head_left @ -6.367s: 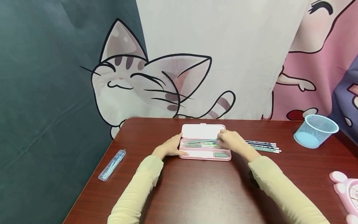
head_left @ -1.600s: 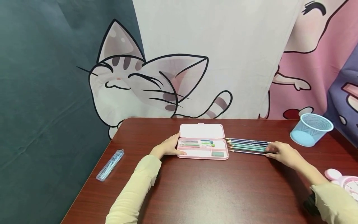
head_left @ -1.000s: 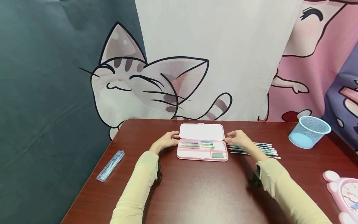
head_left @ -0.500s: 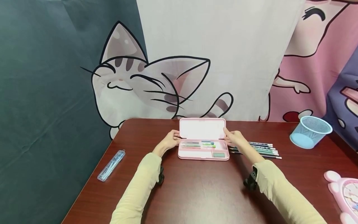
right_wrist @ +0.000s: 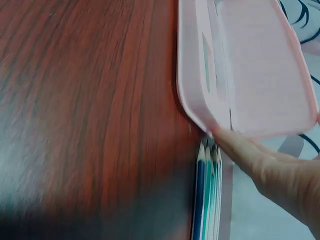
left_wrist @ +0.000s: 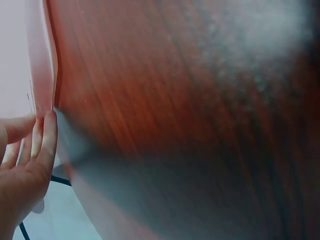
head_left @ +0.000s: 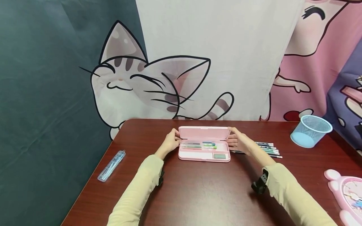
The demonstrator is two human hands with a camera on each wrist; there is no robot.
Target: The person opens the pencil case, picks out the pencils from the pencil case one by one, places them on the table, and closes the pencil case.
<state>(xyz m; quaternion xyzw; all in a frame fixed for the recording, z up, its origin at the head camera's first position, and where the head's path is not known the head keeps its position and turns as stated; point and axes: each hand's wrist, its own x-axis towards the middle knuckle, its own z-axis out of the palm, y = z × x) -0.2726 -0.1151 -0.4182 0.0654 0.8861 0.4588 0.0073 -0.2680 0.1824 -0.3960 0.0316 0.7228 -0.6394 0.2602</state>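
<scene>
A pink pencil case (head_left: 195, 158) lies on the table, its lid (head_left: 203, 133) raised and tilted. Several gel pens (head_left: 199, 146) are in its long compartment, and a grey-green block (head_left: 219, 156) is in the small one. My left hand (head_left: 169, 142) is at the case's left side; its fingertips touch the pink edge in the left wrist view. My right hand (head_left: 241, 143) is on the other side, thumb up at the lid's corner and fingers straight beside the case. Several pencils (right_wrist: 205, 200) lie at the right, partly hidden by the right hand.
A clear blue-tinted case (head_left: 111, 166) lies near the table's left edge. At the back right is a light-blue mesh pen holder (head_left: 311, 131). A pink clock-like object (head_left: 343, 194) with round ears is at the right edge. A cat-print curtain hangs behind.
Pencils that were in the case 6.4 s ago now lie beside it. My right hand has left the pencils for the lid's right side. The lid has swung up from lying flat back.
</scene>
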